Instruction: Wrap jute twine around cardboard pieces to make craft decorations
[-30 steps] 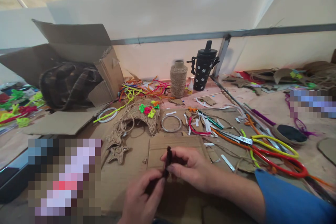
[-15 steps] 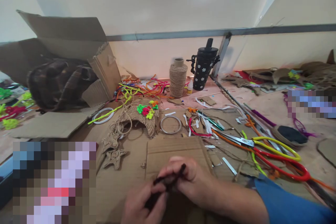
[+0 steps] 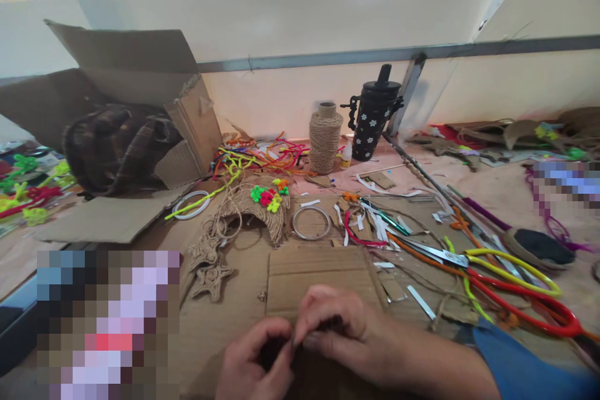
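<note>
Low in the middle, my left hand (image 3: 257, 359) and my right hand (image 3: 344, 334) meet with fingers pinched. Between them is a dark brown pipe cleaner (image 3: 334, 321), mostly hidden by the fingers. Just beyond my hands lies a cardboard piece (image 3: 319, 265). A twine-wrapped crescent (image 3: 255, 209) with bright fuzzy flowers (image 3: 270, 198) rests further left, and a twine star (image 3: 213, 278) lies nearer me. Behind the cardboard piece is a pale ring (image 3: 311, 224).
Scissors (image 3: 510, 284) with yellow and red handles lie at right, among paper scraps. At the back stand a twine spool (image 3: 325, 140), a small glue bottle (image 3: 346, 156) and a black flowered tumbler (image 3: 372, 119). An open cardboard box (image 3: 194, 131) holds a dark bag (image 3: 117, 150).
The dark pipe cleaner, which stuck out above my fingers, is now mostly covered by them. My hands have shifted slightly. The whole view has slid a little to the right.
</note>
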`<state>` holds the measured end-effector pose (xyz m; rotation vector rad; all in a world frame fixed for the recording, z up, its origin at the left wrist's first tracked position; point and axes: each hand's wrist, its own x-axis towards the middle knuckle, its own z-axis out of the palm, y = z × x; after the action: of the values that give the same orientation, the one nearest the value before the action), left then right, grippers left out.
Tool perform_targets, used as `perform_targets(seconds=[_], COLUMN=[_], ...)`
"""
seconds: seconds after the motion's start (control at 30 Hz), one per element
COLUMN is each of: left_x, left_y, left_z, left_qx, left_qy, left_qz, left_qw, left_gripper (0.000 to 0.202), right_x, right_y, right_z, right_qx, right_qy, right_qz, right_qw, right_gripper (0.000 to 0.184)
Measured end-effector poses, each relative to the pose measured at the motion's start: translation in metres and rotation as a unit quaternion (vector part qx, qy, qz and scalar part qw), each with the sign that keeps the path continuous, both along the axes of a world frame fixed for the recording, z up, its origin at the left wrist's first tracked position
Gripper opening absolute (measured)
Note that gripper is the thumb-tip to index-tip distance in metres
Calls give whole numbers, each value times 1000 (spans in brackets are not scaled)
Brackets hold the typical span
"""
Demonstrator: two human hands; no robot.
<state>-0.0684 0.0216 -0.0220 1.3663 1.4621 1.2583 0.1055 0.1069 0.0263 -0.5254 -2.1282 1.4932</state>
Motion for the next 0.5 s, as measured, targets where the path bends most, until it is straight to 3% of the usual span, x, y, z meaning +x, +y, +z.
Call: perform_targets(seconds=[0.13,0.23,0.33,0.5], left_x=[-3,-4,-7,-11], left_y=[6,9,8,4], left_z=[9,13,11,6], left_qx=[51,64,43,-18], left_qy=[-4,-4,-21,-29], left_qz=[-62,-51,-64,-75], left_qw=[997,997,997,997], left_gripper=[6,8,9,14], right_x=[1,2,2,3], right_y=[-1,-3,-3,-2], right_z=[0,1,2,2], right_qx=[4,45,87,90], right_qy=[-1,-1,-6,-2], right_qz=[18,39,41,50], right_qw=[1000,998,995,995], right_gripper=[25,22,23,23])
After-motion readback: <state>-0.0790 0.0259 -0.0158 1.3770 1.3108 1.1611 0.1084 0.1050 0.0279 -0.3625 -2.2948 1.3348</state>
